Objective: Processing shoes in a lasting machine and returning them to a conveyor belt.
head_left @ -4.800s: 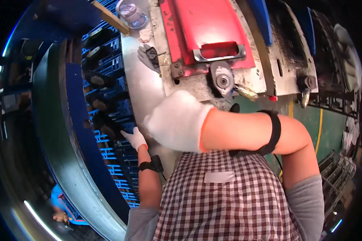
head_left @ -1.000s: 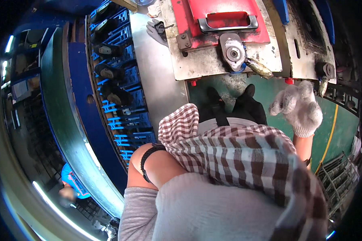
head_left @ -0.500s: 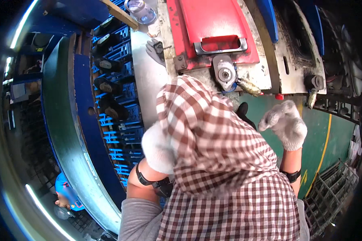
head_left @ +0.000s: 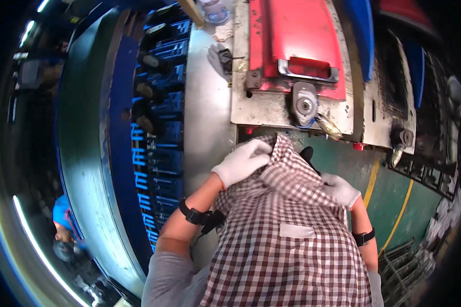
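Observation:
A brown-and-white checked apron (head_left: pixel 292 261) hangs over my front, with a small pale label on it. Its lower part is bunched up between my hands. My left hand (head_left: pixel 244 162), in a white knit glove, is closed on the gathered cloth at the left. At the right edge of the fold, my right hand (head_left: pixel 339 190), gloved the same way, has its fingers closed on the fabric, the fingertips partly hidden by it. Black straps circle both forearms.
Ahead stands a metal bench plate with a red moulded cover (head_left: pixel 305 36) and a grey latch (head_left: pixel 305 105). A grey glove (head_left: pixel 219 62) and a plastic jug (head_left: pixel 216 11) lie left of it. Further left runs a conveyor belt (head_left: pixel 89 153), with a person (head_left: pixel 64 220) beyond. A wire rack (head_left: pixel 407 271) stands right.
The raised apron cloth has come down and uncovered my left hand, which moved forward and right. My right hand came in from the open air onto the cloth. The view has shifted.

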`<state>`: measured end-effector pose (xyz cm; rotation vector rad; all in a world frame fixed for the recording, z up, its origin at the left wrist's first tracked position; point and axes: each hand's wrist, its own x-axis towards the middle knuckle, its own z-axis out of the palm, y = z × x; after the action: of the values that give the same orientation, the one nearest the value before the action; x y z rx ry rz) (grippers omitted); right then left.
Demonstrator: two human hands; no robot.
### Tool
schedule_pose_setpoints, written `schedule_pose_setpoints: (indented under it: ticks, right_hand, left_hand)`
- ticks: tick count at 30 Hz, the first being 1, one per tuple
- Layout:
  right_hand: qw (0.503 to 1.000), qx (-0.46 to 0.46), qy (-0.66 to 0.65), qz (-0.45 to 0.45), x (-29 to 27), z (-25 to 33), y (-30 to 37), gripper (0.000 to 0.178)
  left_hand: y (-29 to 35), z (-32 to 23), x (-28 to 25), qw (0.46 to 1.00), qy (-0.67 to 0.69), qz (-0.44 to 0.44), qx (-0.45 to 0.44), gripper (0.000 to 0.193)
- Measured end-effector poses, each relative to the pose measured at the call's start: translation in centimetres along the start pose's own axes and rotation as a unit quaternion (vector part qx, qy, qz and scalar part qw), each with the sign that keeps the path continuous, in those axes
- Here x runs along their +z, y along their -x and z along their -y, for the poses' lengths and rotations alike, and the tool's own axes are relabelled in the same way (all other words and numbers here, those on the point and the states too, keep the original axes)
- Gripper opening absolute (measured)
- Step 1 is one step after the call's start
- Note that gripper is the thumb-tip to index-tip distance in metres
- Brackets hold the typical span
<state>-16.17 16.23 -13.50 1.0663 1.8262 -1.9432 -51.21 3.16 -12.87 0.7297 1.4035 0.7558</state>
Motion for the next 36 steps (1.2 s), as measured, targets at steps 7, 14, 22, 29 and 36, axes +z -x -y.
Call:
schedule_pose_setpoints:
  ticks: [7, 14, 22, 29, 36]
  right_hand:
    - [0.939, 0.207, 0.075, -0.264, -8.1, -19.0, 5.4, 0.03]
    - [0.888, -0.121, 0.18, -0.404, -4.5, 6.6, -3.4, 0.034]
    - [0.916, 0.034, 0.274, -0.29, -3.7, 11.4, -8.5, 0.042]
    - [0.919, -0.043, 0.294, -0.257, -4.3, 11.1, -12.2, 0.049]
    - [0.92, -0.036, 0.267, -0.284, -3.8, 12.1, -11.5, 0.044]
  left_hand:
    - [5.4, 14.2, -6.0, 0.928, -0.098, -0.343, -0.111, 0.035]
    - [6.7, 19.0, -6.9, 0.886, -0.057, -0.426, -0.173, 0.036]
    - [5.1, 19.0, -7.9, 0.858, -0.091, -0.482, -0.152, 0.036]
    - [1.3, 11.7, -8.6, 0.886, -0.044, -0.461, -0.012, 0.03]
    - [-5.8, -8.4, -4.1, 0.76, -0.295, -0.355, 0.457, 0.034]
